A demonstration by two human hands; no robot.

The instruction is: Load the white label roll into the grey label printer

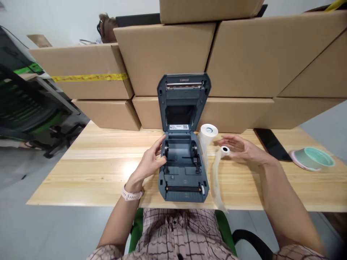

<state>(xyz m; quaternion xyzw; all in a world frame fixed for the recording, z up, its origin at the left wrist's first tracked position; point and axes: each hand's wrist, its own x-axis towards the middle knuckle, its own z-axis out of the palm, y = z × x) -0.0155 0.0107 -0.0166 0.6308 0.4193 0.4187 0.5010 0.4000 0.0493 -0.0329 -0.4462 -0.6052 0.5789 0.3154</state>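
A grey label printer [183, 169] stands on the wooden table [94, 166] with its lid [184, 97] raised and its paper bay bare. My left hand [150, 160] rests against the printer's left side, fingers curled around the left roll holder. My right hand [242, 148] lies open beside a small nearly used-up roll core [224, 150], fingertips touching it, while a strip of backing paper [216, 180] trails from it over the table's front edge. A fuller white label roll [208, 133] stands just right of the printer.
Stacked cardboard boxes [238, 61] wall off the back of the table. A black phone [272, 143] and a green-and-pink tape roll [313, 159] lie at the right. A dark chair [24, 104] stands off to the left.
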